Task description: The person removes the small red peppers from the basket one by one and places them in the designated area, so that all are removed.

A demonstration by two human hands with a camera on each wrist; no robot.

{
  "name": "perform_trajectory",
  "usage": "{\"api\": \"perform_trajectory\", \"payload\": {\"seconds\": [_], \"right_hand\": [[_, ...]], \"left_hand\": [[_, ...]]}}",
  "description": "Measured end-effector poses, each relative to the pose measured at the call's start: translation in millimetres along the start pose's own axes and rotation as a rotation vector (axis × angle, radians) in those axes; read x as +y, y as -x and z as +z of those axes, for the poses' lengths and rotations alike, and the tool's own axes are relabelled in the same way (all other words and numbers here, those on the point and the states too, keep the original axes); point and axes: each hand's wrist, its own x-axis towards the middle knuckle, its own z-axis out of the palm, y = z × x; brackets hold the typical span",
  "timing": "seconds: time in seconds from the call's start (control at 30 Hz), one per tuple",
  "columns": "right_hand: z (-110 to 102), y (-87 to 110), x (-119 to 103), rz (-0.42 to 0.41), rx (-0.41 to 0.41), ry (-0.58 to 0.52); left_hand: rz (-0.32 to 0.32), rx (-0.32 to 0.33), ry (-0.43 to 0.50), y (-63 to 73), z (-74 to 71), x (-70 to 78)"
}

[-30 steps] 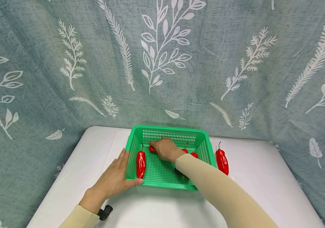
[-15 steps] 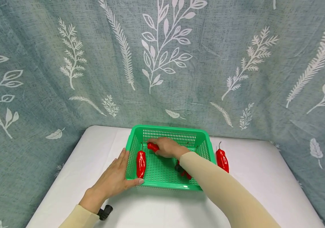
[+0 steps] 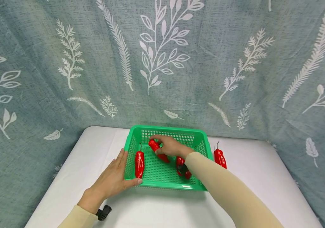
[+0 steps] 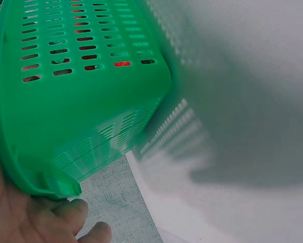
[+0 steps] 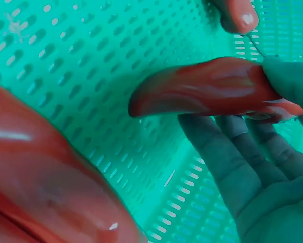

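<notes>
Within the green basket (image 3: 162,185), my right hand (image 3: 170,145) pinches a long red pepper (image 3: 163,156) between thumb and fingers. The right wrist view shows this pepper (image 5: 207,86) held near its stem end, its tapered tip pointing away from the hand. My left hand (image 3: 112,177) lies against the basket's front left corner, fingers extended along the left side and thumb on the front rim. Another red pepper (image 3: 139,164) lies along the inside of the left wall. More red peppers (image 3: 180,161) lie at the basket's right side, partly hidden by my right wrist and sleeve.
Outside the basket to the right, one red pepper (image 3: 220,157) lies on the white table (image 3: 253,177), its lower end behind my sleeve. A patterned grey-green cloth (image 3: 162,63) hangs behind the table. A black wrist strap piece (image 3: 104,212) shows below my left hand.
My right hand has drawn the held pepper from the back wall slightly right and toward me, turning it so more of its length shows. The left hand stays at the corner.
</notes>
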Motion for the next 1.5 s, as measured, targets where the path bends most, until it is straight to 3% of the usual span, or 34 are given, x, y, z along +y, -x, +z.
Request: {"api": "perform_trajectory", "payload": {"seconds": [0.23, 0.57, 0.87, 1.5], "right_hand": [[-7, 10.1, -3, 0.056, 0.022, -0.143], [-17, 22.4, -11, 0.039, 0.083, -0.253], [-27, 33.1, -15, 0.055, 0.08, -0.321], [-48, 61.9, -19, 0.066, 0.158, -0.405]], "left_hand": [[-0.012, -0.008, 0.001, 0.4, -0.2, -1.1], [-0.014, -0.013, 0.011, 0.4, 0.3, -1.6], [-0.014, -0.012, 0.007, 0.0, 1.3, -2.1], [-0.012, -0.008, 0.007, 1.2, -0.9, 1.2]]}}
